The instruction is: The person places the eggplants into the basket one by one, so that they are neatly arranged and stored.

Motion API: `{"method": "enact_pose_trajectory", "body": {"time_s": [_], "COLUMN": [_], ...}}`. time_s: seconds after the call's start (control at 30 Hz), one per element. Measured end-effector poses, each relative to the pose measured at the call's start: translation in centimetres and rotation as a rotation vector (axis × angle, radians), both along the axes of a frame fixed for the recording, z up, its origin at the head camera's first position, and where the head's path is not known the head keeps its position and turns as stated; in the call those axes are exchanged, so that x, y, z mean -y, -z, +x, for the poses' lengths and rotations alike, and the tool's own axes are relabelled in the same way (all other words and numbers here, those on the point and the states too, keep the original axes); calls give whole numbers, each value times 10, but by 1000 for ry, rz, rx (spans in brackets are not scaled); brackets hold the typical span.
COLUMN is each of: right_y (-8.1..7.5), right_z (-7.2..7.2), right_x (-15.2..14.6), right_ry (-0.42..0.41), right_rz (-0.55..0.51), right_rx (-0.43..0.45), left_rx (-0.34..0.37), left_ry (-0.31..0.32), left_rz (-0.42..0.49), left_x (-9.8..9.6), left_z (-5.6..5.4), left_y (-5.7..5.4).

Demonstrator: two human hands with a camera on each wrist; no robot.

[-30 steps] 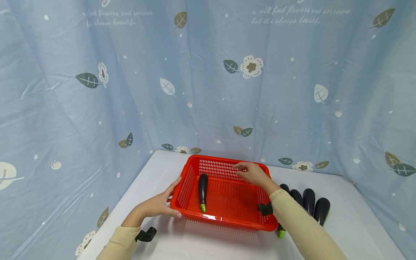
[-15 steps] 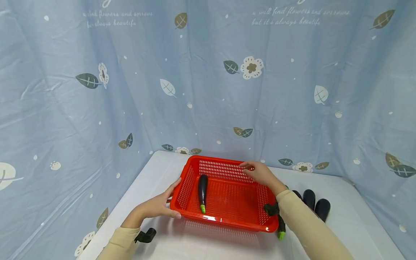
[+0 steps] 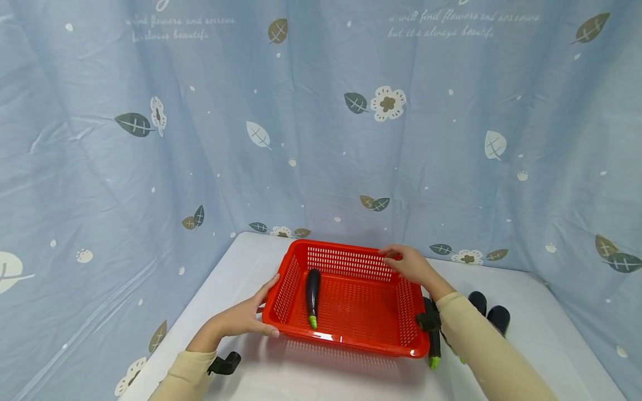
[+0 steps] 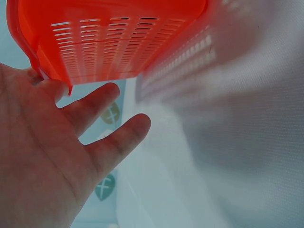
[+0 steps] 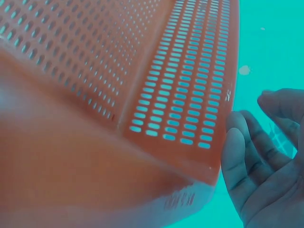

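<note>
Along the near edge, two beige sleeves [image 3: 188, 373], a black piece at each wrist. Left hand [image 3: 243, 320] next: fingers spread and fairly straight, thumb and fingers set against the near left corner of a red basket [image 3: 361, 312], palm towards its outer wall. Basket sits on the white surface [image 3: 311, 379], slotted walls, long side facing the person.

Inside, near the left wall, one eggplant [image 3: 313, 298] lies lengthwise, green stem end nearest. Rest of the basket floor is bare. Just beside the right wall, outside, another eggplant [image 3: 434, 340], stem also near, partly behind the right wrist piece; a second green tip shows by the sleeve.

Farther back, right hand [image 3: 413, 266] is over the far right corner: fingers loosely bent, thumb apart, moderate gap, holding nothing; can't tell if fingertips touch the rim. To its right, two dark eggplant ends [image 3: 499, 318] poke out past the sleeve. Behind everything, blue cloth [image 3: 321, 156] with leaves, flowers and white lettering.
</note>
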State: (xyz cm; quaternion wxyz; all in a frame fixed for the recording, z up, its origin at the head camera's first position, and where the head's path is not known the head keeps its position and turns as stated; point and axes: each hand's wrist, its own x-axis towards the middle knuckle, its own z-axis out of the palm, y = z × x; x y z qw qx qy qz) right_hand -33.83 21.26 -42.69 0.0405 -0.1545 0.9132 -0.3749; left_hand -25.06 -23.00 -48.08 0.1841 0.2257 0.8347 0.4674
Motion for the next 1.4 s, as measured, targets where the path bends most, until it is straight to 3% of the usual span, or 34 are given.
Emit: {"method": "enact_pose_trajectory", "body": {"time_s": [0.4,0.73,1.4], "right_y": [2,-6,1], "right_z": [2,1,12], "right_x": [-10,-24,-51], "right_ry": [45,43,102], "right_rz": [8,0,32], "right_rx": [-7,-29,-87], "left_rx": [-4,-10,-9], "left_ry": [-1,-6,-4], "left_rz": [-10,-9,-4], "left_x": [1,2,0], "left_z": [0,-1,-1], "left_y": [2,2,3]}}
